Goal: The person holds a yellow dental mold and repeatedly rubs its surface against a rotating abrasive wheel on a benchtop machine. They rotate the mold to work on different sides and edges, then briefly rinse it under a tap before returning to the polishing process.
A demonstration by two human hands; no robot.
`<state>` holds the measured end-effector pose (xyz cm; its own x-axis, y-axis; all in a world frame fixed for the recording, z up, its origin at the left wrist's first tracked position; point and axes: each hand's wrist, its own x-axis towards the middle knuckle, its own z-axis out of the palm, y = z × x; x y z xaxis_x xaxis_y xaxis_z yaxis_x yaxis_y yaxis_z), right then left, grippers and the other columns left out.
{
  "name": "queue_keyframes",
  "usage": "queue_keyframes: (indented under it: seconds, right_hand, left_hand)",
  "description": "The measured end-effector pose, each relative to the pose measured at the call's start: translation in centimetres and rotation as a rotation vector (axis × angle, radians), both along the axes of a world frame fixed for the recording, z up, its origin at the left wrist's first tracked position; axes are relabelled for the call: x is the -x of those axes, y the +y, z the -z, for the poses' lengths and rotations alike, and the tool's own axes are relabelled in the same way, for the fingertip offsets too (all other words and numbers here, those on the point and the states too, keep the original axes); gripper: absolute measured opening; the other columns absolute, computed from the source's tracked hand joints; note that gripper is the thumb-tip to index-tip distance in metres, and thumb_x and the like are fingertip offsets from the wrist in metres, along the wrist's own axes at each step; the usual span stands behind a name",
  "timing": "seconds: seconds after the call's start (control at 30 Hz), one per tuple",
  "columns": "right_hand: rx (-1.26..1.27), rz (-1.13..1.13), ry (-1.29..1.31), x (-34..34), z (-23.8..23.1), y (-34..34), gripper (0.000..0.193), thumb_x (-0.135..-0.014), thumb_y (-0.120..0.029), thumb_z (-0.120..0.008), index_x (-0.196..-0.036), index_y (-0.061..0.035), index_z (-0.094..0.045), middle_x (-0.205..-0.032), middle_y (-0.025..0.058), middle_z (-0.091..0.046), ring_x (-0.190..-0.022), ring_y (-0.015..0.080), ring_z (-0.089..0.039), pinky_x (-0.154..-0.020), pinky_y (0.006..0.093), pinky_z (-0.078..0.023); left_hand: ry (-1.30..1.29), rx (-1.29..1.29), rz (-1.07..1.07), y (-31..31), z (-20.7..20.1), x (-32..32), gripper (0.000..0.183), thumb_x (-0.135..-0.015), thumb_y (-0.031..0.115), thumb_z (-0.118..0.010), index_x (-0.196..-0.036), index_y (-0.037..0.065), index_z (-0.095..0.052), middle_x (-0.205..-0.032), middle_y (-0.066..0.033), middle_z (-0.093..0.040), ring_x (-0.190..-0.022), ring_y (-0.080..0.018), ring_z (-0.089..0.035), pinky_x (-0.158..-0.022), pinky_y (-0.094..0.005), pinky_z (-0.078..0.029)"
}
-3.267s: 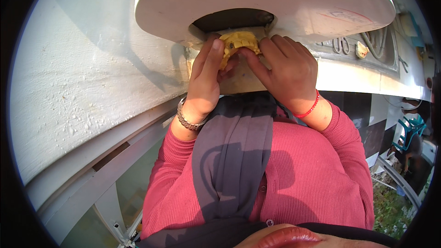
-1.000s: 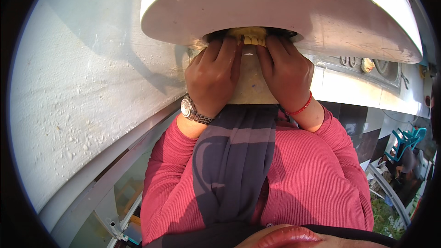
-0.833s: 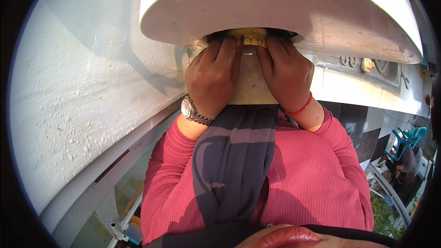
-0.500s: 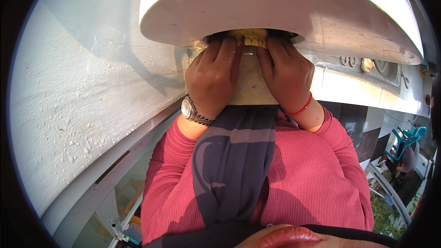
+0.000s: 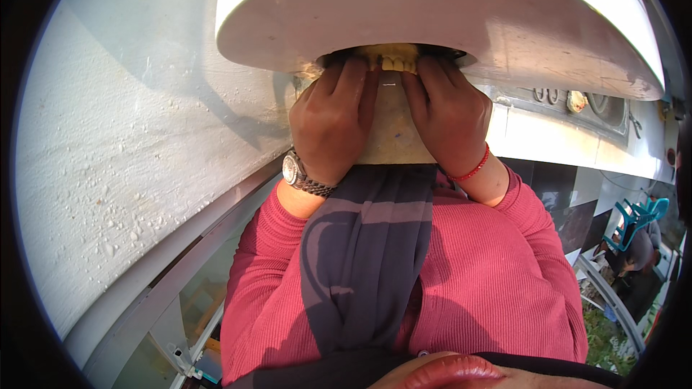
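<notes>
Model (image 5: 393, 63): between your hands, at the housing (image 5: 432, 11) opening.
Left hand (image 5: 330, 119): your fingers grip its left side.
Right hand (image 5: 453, 115): yours grip its right.

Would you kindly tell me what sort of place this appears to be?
Probably a dental laboratory or similar workshop: a yellow tooth model is held at the edge of a white, curved housing, and a metal basin or tray lies to the right.

Dental lab with tooth cast (image 5: 393, 62)
</notes>
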<state>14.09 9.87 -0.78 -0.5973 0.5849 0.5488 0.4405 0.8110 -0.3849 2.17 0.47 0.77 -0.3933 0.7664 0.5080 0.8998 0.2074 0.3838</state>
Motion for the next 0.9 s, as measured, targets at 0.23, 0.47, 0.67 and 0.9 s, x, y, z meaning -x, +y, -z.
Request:
queue_keyframes:
  seconds: [0.23, 0.47, 0.67, 0.9]
  right_hand:
    - [0.096, 0.002, 0.010, 0.19, -0.76, -0.31, 0.011, -0.080, -0.013, -0.069, -0.085, -0.0075, -0.061, -0.077, 0.0084, -0.062, -0.058, 0.0280, -0.060, -0.049, 0.0344, -0.048]
    - [0.073, -0.013, 0.014, 0.16, -0.70, -0.24, 0.012, -0.080, -0.013, -0.069, -0.085, -0.0075, -0.061, -0.079, 0.0087, -0.062, -0.060, 0.0279, -0.061, -0.050, 0.0347, -0.049]
    - [-0.063, -0.030, 0.047, 0.24, 0.07, 0.18, 0.013, -0.076, -0.012, -0.068, -0.087, -0.0113, -0.061, -0.080, 0.0006, -0.058, -0.051, 0.0156, -0.057, -0.042, 0.0271, -0.045]
    - [-0.089, -0.044, 0.068, 0.28, 0.06, 0.30, 0.012, -0.075, -0.009, -0.067, -0.084, -0.0113, -0.060, -0.079, -0.0002, -0.056, -0.053, 0.0140, -0.057, -0.043, 0.0267, -0.045]
  left_hand:
    - [0.007, 0.000, -0.025, 0.04, -0.02, -0.06, 0.011, -0.082, 0.014, -0.067, -0.088, 0.007, -0.060, -0.074, -0.0088, -0.059, -0.060, -0.0270, -0.060, -0.052, -0.0364, -0.048]
    - [-0.005, 0.002, -0.036, 0.03, 0.00, -0.10, 0.010, -0.082, 0.013, -0.067, -0.086, 0.007, -0.059, -0.070, -0.0090, -0.057, -0.058, -0.0279, -0.059, -0.052, -0.0369, -0.047]
    - [-0.021, -0.020, -0.031, 0.12, -0.06, -0.10, 0.011, -0.081, 0.012, -0.067, -0.083, 0.007, -0.058, -0.069, -0.0090, -0.056, -0.057, -0.0281, -0.058, -0.051, -0.0373, -0.046]
    - [-0.006, -0.022, -0.024, 0.00, 0.05, -0.07, 0.010, -0.081, 0.012, -0.067, -0.084, 0.008, -0.059, -0.069, -0.0086, -0.055, -0.057, -0.0279, -0.058, -0.051, -0.0370, -0.046]
